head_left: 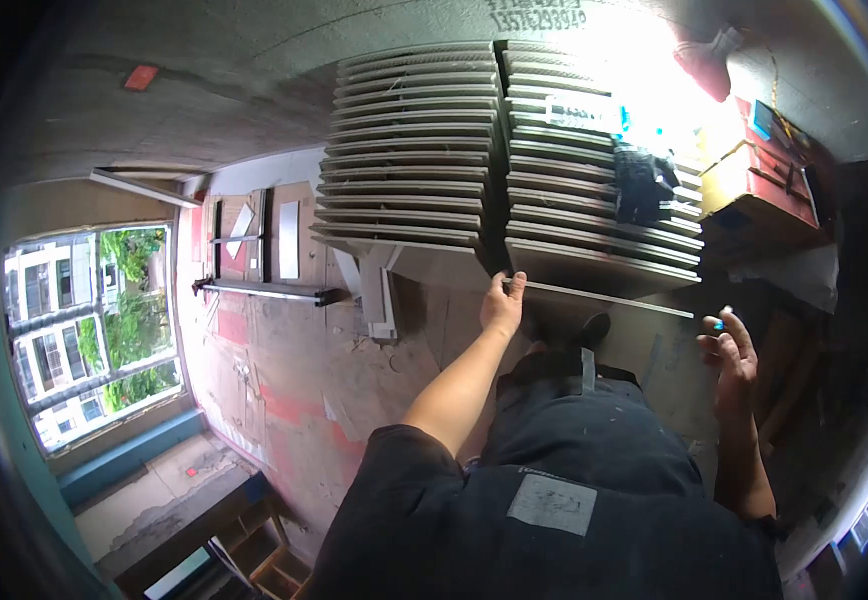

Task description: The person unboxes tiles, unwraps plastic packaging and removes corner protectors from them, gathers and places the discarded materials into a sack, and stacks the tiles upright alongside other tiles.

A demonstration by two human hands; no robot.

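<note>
Two rows of thin, pale flat panels [409,150] stand close together ahead of me, seen mostly edge-on. My left hand [502,305] pinches the left end of the nearest panel [604,299] in the right row between thumb and fingers. Off that panel's right end, my right hand [732,355] is raised with its fingers curled. A small bright blue piece [719,325] shows between its fingertips; its kind is too small to make out. On top of the right row lies a black bundle [644,182], beside a white label [579,112].
Red and yellow boxes [779,185] stand at the right under a bright light. A long metal-railed tool [264,290] and frame pieces lie on the floor at left, near a window [94,330]. A wooden shelf unit [264,570] is at lower left.
</note>
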